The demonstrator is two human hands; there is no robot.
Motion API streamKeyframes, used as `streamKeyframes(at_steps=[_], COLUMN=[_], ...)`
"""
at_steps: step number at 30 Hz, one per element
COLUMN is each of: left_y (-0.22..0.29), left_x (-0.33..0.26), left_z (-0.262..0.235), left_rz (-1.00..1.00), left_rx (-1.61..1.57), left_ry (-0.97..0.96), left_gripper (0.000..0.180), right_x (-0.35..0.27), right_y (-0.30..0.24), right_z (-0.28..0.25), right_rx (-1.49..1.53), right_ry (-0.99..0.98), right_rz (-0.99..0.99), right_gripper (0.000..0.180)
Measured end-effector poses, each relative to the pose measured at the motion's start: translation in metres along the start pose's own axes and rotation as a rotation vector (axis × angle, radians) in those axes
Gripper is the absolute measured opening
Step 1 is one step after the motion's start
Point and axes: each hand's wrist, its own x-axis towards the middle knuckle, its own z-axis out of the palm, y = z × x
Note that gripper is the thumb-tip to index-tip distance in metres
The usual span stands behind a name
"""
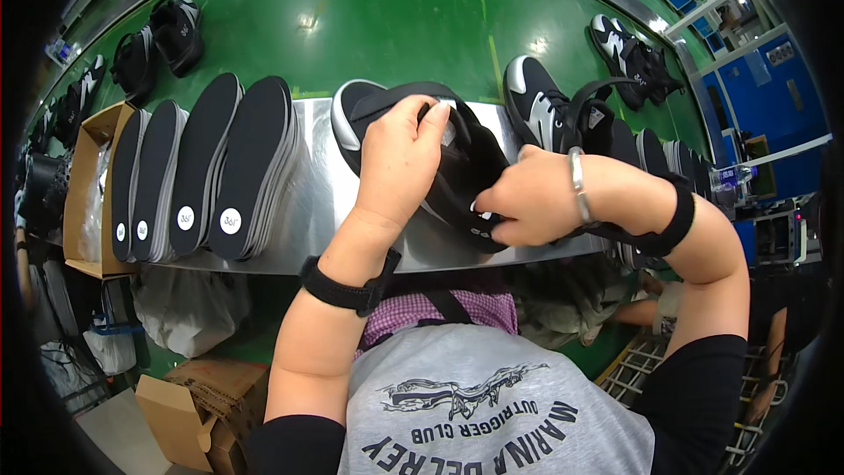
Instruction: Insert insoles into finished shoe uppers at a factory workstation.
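At the steel counter's (315,149) middle: one black shoe (468,158), heel toward the person. Left hand (400,158): thumb and fingers pinched on its upper. Right hand (536,200): fingers curled at its heel; firmness cannot be told. Counter's left: four insole stacks (251,163). Counter's right: second shoe (532,101), silver-toed.
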Motion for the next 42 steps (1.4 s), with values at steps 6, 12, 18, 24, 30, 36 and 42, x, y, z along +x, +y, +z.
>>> streamKeyframes(at_steps=[6,12,18,24,30,36,42], left_y=[0.004,0.003,0.01,0.004,0.027,0.058,0.023], left_x=[0.001,-0.011,-0.013,-0.002,-0.026,-0.058,-0.022], left_z=[0.004,-0.006,0.0,-0.003,-0.005,-0.04,-0.219], left_rz=[0.031,-0.091,-0.072,-0.057,0.501,0.205,0.136], left_rx=[-0.03,-0.202,-0.077,-0.212,0.228,-0.148,0.495], left_ry=[-0.002,-0.189,-0.225,-0.173,0.083,-0.242,0.701], left_gripper=[0.024,0.02,0.019,0.018,0.032,0.016,0.022], right_x=[0.023,0.023,0.03,0.016,-0.014,-0.049,-0.101], right_y=[0.005,0.028,0.029,0.028,0.015,-0.037,-0.08], right_z=[0.008,0.038,0.044,0.039,0.044,0.034,0.02], right_rx=[-0.006,1.124,1.596,1.686,1.375,1.222,1.292], right_ry=[-0.373,0.428,0.662,0.646,1.008,0.879,0.421], right_rz=[0.07,-0.108,0.059,-0.239,-0.102,-0.219,-1.231], right_gripper=[0.069,0.041,0.016,0.018,0.015,0.022,0.053])
